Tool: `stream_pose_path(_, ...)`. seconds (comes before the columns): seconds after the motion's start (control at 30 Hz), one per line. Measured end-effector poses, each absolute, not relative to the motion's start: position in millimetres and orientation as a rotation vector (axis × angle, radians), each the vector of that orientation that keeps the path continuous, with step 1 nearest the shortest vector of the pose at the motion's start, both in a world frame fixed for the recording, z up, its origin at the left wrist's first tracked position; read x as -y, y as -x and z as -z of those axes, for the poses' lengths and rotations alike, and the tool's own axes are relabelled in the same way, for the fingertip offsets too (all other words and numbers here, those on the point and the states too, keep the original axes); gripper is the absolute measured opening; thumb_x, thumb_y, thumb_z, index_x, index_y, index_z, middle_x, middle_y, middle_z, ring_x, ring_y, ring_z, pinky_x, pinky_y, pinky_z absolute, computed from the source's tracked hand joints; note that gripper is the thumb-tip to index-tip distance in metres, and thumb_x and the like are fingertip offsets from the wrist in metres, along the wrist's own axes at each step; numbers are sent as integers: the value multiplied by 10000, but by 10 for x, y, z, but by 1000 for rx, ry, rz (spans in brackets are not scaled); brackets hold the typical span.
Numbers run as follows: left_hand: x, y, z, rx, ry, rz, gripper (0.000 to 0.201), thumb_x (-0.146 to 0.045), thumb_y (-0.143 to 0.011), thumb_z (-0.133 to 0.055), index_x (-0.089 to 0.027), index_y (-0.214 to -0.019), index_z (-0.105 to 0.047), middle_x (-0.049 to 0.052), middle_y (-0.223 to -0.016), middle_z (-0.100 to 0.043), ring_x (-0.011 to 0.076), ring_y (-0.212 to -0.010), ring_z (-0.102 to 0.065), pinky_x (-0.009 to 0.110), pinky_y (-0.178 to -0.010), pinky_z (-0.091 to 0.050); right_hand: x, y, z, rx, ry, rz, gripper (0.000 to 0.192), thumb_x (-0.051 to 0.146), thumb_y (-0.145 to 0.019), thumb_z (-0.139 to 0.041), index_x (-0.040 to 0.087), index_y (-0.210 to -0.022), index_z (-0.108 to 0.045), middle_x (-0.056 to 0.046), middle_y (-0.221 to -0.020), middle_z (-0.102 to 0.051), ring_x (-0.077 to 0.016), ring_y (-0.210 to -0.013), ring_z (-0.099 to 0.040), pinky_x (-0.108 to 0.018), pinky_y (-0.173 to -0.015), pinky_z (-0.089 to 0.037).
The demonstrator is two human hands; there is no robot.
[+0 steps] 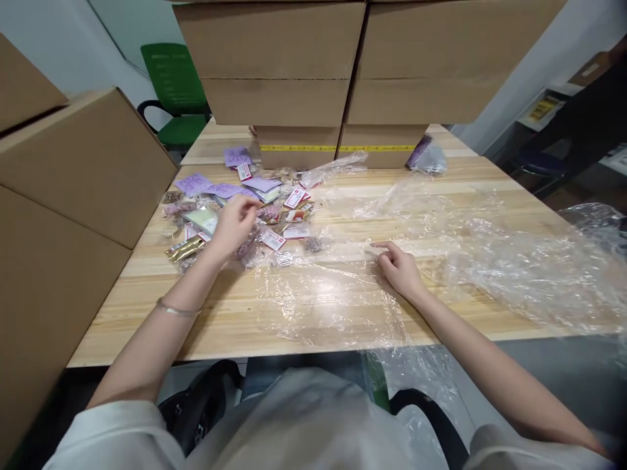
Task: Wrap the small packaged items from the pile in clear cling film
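My left hand (236,225) is over a pile of small clear-wrapped packets, its fingers loosely bent and apart, with nothing visible in them. Around it lie purple patterned cards (194,185), a pale green card (203,219), a gold packet (186,249) and white-and-red barcode tags (272,239). My right hand (400,271) is low over the table beside thin clear plastic film (333,300). Its index finger stretches toward the pile and the thumb stands apart from it; the other fingers are mostly hidden.
Large cardboard boxes (274,59) stand stacked at the table's back, and more boxes (73,176) rise at the left. Crumpled clear film (529,267) covers the right side of the wooden table (147,313). A green chair (171,85) is behind. A purple-and-clear bag (427,156) sits beside the boxes.
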State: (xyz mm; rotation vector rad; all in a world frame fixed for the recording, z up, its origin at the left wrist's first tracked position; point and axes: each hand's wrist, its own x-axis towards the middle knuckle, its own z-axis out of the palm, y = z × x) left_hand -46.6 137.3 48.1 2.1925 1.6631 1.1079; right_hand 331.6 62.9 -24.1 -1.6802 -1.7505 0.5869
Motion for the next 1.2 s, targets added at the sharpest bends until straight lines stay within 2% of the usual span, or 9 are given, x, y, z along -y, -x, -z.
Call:
stream_pose_path(0.13, -1866, 19, -582, -1493, -2432, -217, 376, -308, -752, -635, -169, -1102, -632, 103, -1127, -653, 264, -1043, -592, 350, -911, -458, -638, -3299, 232, 1797, 1711, -571, 405, 272, -819, -441, 173, -1142, -664, 45, -521, -504, -147, -502, -468, -272, -554, -342)
stream_pose_path(0.27, -2175, -329, -438, -1557, -2383, -97, 286, -323, -636, -739, -158, -851, -650, 120, -946, -685, 309, -983, -597, 385, -898, -435, -640, -3294, 205, 1659, 1669, -718, 447, 320, -826, -508, 181, -1229, -642, 58, -518, -500, -139, -486, -444, -264, -529, -344)
stream_pose_path(0.4, -2290, -434, -309, -1624, -2335, -212, 209, -330, -720, -711, -166, -772, -593, 89, -802, -645, 293, -934, -592, 392, -880, -429, -672, -3296, 189, 1400, 1579, -894, 449, 504, -783, -656, 175, -1082, -716, 67, -504, -439, -122, -464, -390, -262, -490, -329)
stream_pose_path(0.5, -2287, -411, -402, -1723, -2306, -414, 186, -321, -885, -566, -147, -948, -549, 122, -937, -614, 272, -978, -574, 381, -869, -433, -705, -3300, 192, 1334, 1516, -923, 385, 557, -769, -668, 186, -853, -727, 46, -539, -472, -112, -466, -372, -267, -483, -327)
stream_pose_path(0.7, -1778, -524, -1134, -1563, -2378, -1370, 289, -288, -927, -551, -173, -1162, -428, 104, -1106, -539, 277, -1062, -573, 418, -918, -408, -723, -3305, 176, 1335, 1492, -932, 499, 585, -830, -592, 213, -522, -464, 48, -464, -375, -112, -449, -376, -264, -493, -351)
stream_pose_path(0.87, -958, -974, -1041, -1165, -2596, -504, 274, -245, -889, -561, -175, -1148, -503, 54, -921, -595, 197, -771, -606, 341, -747, -454, -757, -3330, 232, 1404, 1498, -888, 425, 571, -864, -536, 205, -653, -584, 37, -532, -465, -124, -497, -431, -272, -554, -408)
stream_pose_path(0.97, -650, -1195, -543, -960, -2657, -8, 364, -396, -849, -650, -152, -1103, -556, 126, -1028, -610, 237, -827, -612, 321, -691, -466, -768, -3360, 301, 1461, 1534, -825, 385, 531, -886, -506, 194, -765, -646, 24, -564, -508, -139, -528, -469, -286, -585, -435)
stream_pose_path(1.1, -505, -1284, -92, -1069, -2605, -10, 550, -545, -836, -643, -98, -1141, -540, 192, -1125, -560, 309, -967, -587, 369, -756, -489, -704, -3337, 279, 1507, 1578, -584, 368, 394, -865, -539, 164, -1139, -623, -89, -934, -633, -231, -831, -592, -384, -757, -486)
stream_pose_path(1.2, -490, -1156, -162, -1100, -2582, -240, 729, -563, -815, -667, -88, -1314, -426, 219, -1241, -505, 364, -1155, -505, 445, -916, -460, -575, -3296, 124, 1729, 1454, -143, 423, 272, -840, -563, 185, -1254, -557, -165, -1233, -552, -306, -1158, -520, -490, -947, -441)
